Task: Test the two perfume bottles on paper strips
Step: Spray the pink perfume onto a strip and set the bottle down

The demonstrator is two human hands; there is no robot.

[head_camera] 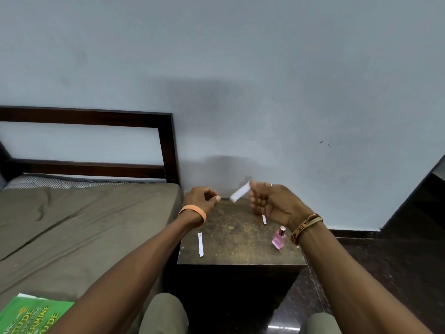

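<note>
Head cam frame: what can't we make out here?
All head view.
- left hand: curled fingers hide whether it holds anything; second bottle unseen.
- raised strip in right hand: motion-blurred.
- far strip: top hidden behind right hand.
- green book: cut off by frame edge.

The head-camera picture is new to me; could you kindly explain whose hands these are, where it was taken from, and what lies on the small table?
There is no machine here. A person wears a camera on the head, looking forward and down at their own bare hands. The right hand pinches a white paper strip, which is blurred. The left hand has curled fingers; I cannot tell whether it holds anything. On the small dark table lie a second strip, a third strip partly hidden by the right hand, and one upright pink perfume bottle. A bed stands to the left.
</note>
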